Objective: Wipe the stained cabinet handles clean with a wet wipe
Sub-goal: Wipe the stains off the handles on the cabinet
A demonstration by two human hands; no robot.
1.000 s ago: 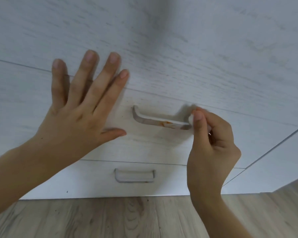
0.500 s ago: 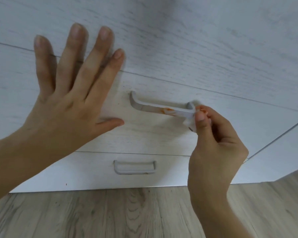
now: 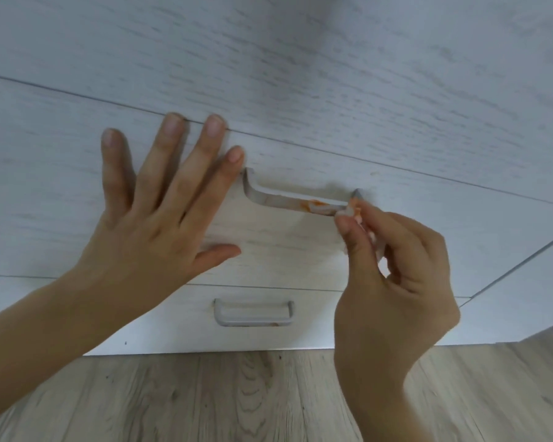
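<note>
No words, labels, brands or numbers I can read anywhere, not on the white drawer fronts filling the frame, not on the wood floor along the bottom edge

The cabinet front filling the upper frame is showing whitewashed wood grain with grey flecks. The upper handle at centre is looking pale grey, carrying an orange smear towards its right end. The lower handle is appearing grey-white. The floor along the bottom is displaying grey-brown woodgrain.
</note>
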